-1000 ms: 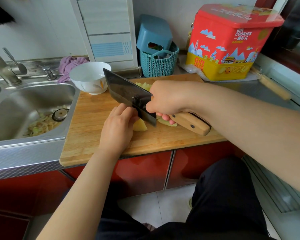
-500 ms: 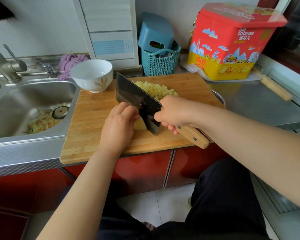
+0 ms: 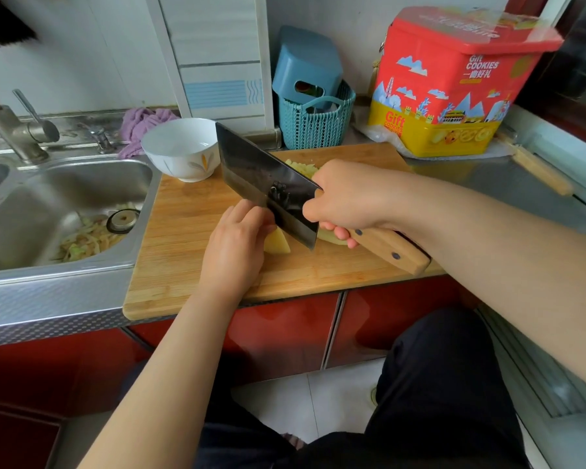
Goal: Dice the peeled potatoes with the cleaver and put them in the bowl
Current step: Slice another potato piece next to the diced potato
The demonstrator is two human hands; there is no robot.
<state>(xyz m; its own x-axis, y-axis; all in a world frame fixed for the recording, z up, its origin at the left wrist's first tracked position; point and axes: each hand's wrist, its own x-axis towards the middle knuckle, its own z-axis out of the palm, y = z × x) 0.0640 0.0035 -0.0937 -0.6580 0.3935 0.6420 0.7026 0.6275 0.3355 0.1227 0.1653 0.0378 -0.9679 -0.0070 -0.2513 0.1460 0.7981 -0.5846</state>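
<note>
1. The cleaver is lifted again in the right hand; half a second ago its edge was down on the cutting board beside the potato piece.
2. The raised right hand now hides most of the diced potato pile, which showed openly half a second ago.
3. A slice shows under the right hand again.

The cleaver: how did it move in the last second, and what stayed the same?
The cleaver, gripped by the right hand, rocked away across the board and came back. The left hand still holds the potato piece. The bowl stayed put.
</note>
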